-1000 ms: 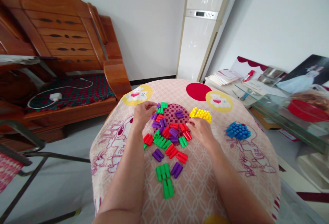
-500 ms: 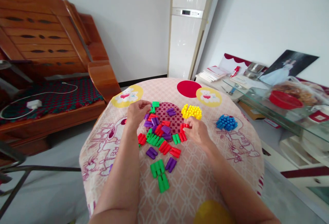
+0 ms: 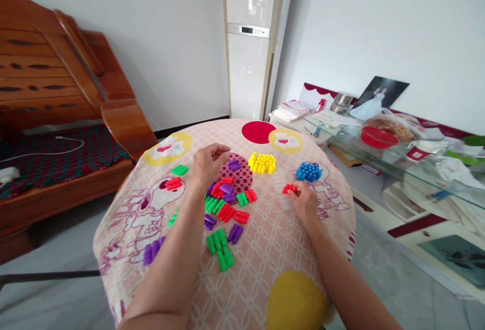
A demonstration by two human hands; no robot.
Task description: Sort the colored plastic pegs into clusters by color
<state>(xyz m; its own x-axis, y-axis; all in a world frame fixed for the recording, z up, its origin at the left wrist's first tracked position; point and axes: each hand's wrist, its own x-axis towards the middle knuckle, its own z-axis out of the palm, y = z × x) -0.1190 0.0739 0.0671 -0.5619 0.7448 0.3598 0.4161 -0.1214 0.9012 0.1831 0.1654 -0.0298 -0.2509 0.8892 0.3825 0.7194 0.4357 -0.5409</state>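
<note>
Head view: right hand [image 3: 304,201] narrow, fingertips touching red bullet blocks [image 3: 288,188], right of the yellow bullet-block cluster [image 3: 262,163]; whether gripped, cannot tell. Left hand [image 3: 207,164], left of that cluster: fingers narrow, contents cannot be told. Purple blocks [image 3: 234,165] lie left of the cluster, blue blocks [image 3: 308,171] right.

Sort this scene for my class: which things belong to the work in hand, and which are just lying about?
Work in hand:
red pieces, some at the right hand
green pieces
purple pieces, some near the left hand
yellow cluster
blue cluster

Lying about:
red bowl
stacked papers
photograph
white charger on the bench
</note>
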